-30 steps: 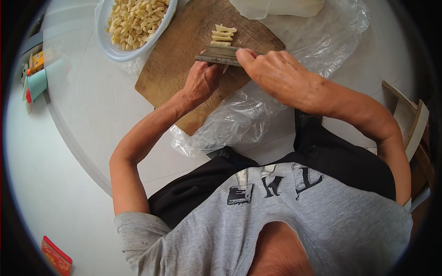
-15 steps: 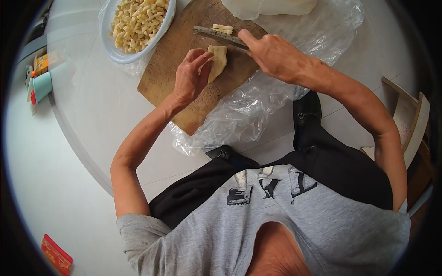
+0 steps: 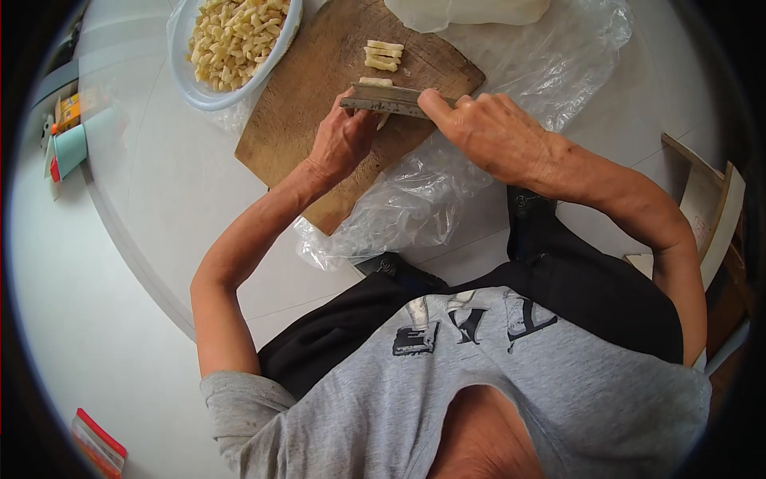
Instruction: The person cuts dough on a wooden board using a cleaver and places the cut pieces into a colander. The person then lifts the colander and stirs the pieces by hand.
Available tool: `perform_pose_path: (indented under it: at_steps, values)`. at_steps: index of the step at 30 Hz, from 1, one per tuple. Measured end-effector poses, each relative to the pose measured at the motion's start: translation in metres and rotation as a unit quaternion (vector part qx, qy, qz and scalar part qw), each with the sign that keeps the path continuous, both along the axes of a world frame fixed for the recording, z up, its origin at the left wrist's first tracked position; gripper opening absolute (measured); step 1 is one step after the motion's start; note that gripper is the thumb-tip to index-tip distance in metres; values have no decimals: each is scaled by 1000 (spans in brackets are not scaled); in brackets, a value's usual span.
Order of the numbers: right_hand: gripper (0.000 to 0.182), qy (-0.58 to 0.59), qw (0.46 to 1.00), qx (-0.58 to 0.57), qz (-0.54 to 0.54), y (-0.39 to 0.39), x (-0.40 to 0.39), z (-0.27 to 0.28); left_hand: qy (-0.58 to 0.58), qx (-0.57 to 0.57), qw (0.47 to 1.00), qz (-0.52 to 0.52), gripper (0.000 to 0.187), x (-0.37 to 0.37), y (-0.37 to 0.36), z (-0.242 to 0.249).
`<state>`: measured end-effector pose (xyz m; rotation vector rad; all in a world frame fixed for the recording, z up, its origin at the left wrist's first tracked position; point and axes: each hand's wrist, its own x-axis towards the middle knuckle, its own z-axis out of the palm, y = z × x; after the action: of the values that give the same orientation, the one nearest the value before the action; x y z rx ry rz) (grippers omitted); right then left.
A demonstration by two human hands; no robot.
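Note:
My right hand (image 3: pixel 499 136) is wrapped round the handle of a knife (image 3: pixel 387 97), whose blade lies across a pale yellow slab of food (image 3: pixel 384 120). Curled fingers of my left hand (image 3: pixel 343 134) press on that slab just below the blade; hand and knife hide most of it. One pale strip (image 3: pixel 375 81) lies just beyond the blade. Farther up the wooden cutting board (image 3: pixel 319 68), several cut strips (image 3: pixel 383 56) sit in a row.
A white bowl (image 3: pixel 291 36) of small pale pieces (image 3: pixel 235 44) stands at the board's upper left. Clear plastic sheeting (image 3: pixel 431 188) spreads under and beside the board. A pale mass in plastic (image 3: pixel 479 9) lies at the top edge. Wooden furniture (image 3: pixel 710 207) is at right.
The knife has come down towards me onto the slab, close to my left fingers. More strips now lie on the board, and my left hand has shifted slightly.

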<state>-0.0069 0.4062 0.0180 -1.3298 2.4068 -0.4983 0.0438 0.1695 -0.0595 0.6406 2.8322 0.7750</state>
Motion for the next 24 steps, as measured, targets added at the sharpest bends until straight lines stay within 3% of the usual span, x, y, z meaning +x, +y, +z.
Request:
perform_pose_path:
  at_steps: [11, 14, 18, 21, 24]
  values:
    - [28, -58, 998, 30, 12, -13, -11, 9, 13, 27, 999, -14, 27, 4, -7, -12]
    - [25, -47, 998, 28, 10, -22, -15, 7, 12, 25, 1000, -5, 17, 6, -9, -14]
    - [21, -74, 997, 8, 11, -38, -28, -1, 50, 55, 997, -23, 25, 1, -8, -14]
    - [31, -47, 999, -22, 5, -38, -25, -13, 61, 42, 997, -20, 24, 1, -4, -11]
    - [33, -41, 995, -59, -71, -24, -20, -29, 40, 26, 999, -10, 25, 0, -3, -3]
